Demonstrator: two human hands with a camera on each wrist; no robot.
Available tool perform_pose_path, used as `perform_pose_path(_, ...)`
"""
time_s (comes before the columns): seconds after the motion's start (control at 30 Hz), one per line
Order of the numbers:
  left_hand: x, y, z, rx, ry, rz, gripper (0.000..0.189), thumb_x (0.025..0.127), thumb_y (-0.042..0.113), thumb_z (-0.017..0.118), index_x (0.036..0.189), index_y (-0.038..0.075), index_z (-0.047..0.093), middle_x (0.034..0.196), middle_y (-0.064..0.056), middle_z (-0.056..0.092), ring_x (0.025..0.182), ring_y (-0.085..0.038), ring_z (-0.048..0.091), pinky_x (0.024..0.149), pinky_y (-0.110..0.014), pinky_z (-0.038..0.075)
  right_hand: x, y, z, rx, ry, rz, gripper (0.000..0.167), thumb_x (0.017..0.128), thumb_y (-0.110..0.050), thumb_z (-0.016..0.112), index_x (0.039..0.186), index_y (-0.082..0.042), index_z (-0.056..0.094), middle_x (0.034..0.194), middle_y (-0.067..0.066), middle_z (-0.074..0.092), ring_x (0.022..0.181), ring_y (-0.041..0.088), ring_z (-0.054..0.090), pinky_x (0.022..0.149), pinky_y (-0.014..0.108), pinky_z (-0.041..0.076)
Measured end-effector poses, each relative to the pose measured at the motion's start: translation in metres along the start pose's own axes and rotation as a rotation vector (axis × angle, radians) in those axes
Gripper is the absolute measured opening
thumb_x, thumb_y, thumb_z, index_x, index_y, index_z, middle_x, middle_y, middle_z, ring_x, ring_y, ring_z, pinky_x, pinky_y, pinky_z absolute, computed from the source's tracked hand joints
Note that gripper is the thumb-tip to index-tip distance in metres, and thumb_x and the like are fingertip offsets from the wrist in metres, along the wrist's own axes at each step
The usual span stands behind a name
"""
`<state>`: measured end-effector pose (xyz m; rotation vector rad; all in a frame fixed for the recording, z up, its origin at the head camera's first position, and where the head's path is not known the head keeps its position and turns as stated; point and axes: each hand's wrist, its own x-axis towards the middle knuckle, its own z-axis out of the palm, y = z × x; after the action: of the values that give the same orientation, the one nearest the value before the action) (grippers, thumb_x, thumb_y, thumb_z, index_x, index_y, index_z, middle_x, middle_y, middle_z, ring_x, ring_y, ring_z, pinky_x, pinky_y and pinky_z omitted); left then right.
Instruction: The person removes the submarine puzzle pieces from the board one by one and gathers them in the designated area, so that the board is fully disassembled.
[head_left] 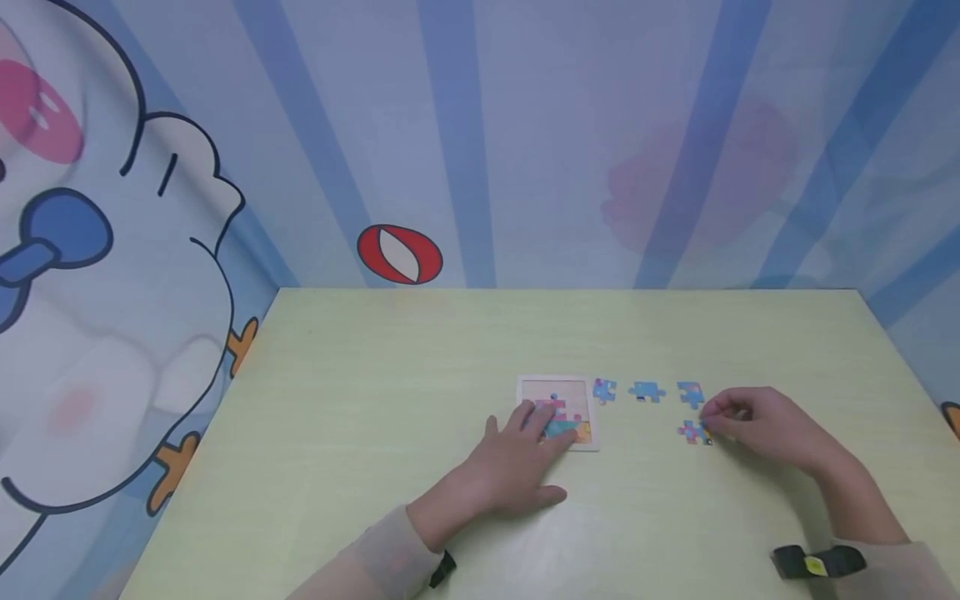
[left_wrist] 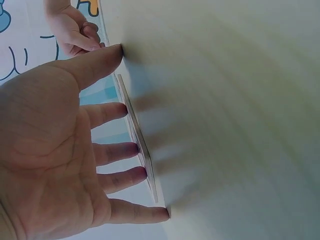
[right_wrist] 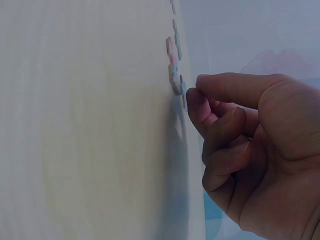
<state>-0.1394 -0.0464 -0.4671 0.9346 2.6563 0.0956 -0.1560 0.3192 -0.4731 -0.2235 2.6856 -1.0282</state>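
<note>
My left hand (head_left: 510, 471) is spread, with fingertips on a small square puzzle tray (head_left: 595, 417) with a pale pink rim. Its middle fingers touch the tray's edge (left_wrist: 139, 135) in the left wrist view. Part of a picture is laid in the tray's lower half; fingers hide some of it. My right hand (head_left: 765, 425) has thumb and forefinger pinched together at a blue and pink puzzle piece (head_left: 688, 432). In the right wrist view, the pinched fingertips (right_wrist: 198, 100) meet the edge of a piece (right_wrist: 182, 86), and the other fingers are curled.
Three more loose pieces lie in a row right of the tray: one near its corner (head_left: 604, 390), a blue one (head_left: 647, 392) and another (head_left: 690, 393) above the right hand's piece. The pale table (head_left: 360, 375) ends at a printed cartoon backdrop (head_left: 540, 150).
</note>
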Motion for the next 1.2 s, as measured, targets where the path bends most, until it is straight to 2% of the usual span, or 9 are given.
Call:
perform_pose_path(0.17,0.001,-0.002,0.002,0.009,0.015,0.007,0.076,0.096,0.058,0.065,0.162,0.032,0.038,0.171,-0.006,0.020,0.154,-0.034,0.021,0.108,-0.071,0.036,0.005,-0.012,0.003,0.006,0.016,-0.030,0.017,0.099,-0.023,0.072,0.107,-0.008,0.075,0.093,0.001,0.068,0.074,0.017,0.055,0.060,0.030,0.046)
perform_pose_path(0.33,-0.002,-0.008,0.006,-0.015,0.033,0.011,0.077,0.095,0.056,0.068,0.162,0.031,0.039,0.171,-0.004,0.021,0.154,-0.035,0.022,0.109,-0.070,0.036,0.017,-0.030,0.017,0.042,-0.005,-0.050,0.018,0.100,-0.023,0.071,0.108,-0.007,0.074,0.094,0.003,0.068,0.070,0.019,0.059,0.058,0.030,0.049)
perform_pose_path(0.57,-0.011,-0.016,0.007,-0.003,0.052,0.008,0.075,0.095,0.056,0.069,0.160,0.028,0.043,0.170,-0.007,0.025,0.153,-0.037,0.024,0.109,-0.069,0.037,0.036,-0.057,0.046,0.006,-0.014,-0.110,0.016,0.098,-0.021,0.073,0.108,-0.010,0.075,0.095,-0.002,0.068,0.079,0.018,0.056,0.067,0.032,0.050)
perform_pose_path(0.8,-0.014,-0.020,0.006,-0.023,0.035,0.009,0.076,0.096,0.056,0.068,0.160,0.028,0.041,0.170,-0.008,0.024,0.152,-0.039,0.025,0.109,-0.070,0.036,0.055,-0.078,0.071,0.029,-0.020,-0.183,0.018,0.096,-0.020,0.075,0.111,-0.010,0.075,0.094,-0.004,0.067,0.081,0.017,0.057,0.071,0.034,0.050)
perform_pose_path(0.97,-0.015,-0.020,0.005,-0.021,0.024,0.011,0.077,0.097,0.056,0.066,0.162,0.027,0.039,0.171,-0.009,0.021,0.153,-0.039,0.024,0.110,-0.071,0.034,0.065,-0.095,0.081,0.039,-0.045,-0.181,0.023,0.096,-0.021,0.074,0.116,-0.010,0.074,0.093,-0.004,0.068,0.085,0.016,0.060,0.078,0.037,0.050)
perform_pose_path(1.2,-0.016,-0.021,0.003,-0.002,0.030,0.029,0.076,0.098,0.056,0.065,0.162,0.026,0.038,0.171,-0.010,0.022,0.152,-0.040,0.025,0.109,-0.071,0.035,0.077,-0.110,0.090,0.059,-0.086,-0.150,0.030,0.094,-0.023,0.075,0.119,-0.007,0.073,0.095,-0.001,0.068,0.084,0.017,0.060,0.075,0.037,0.050)
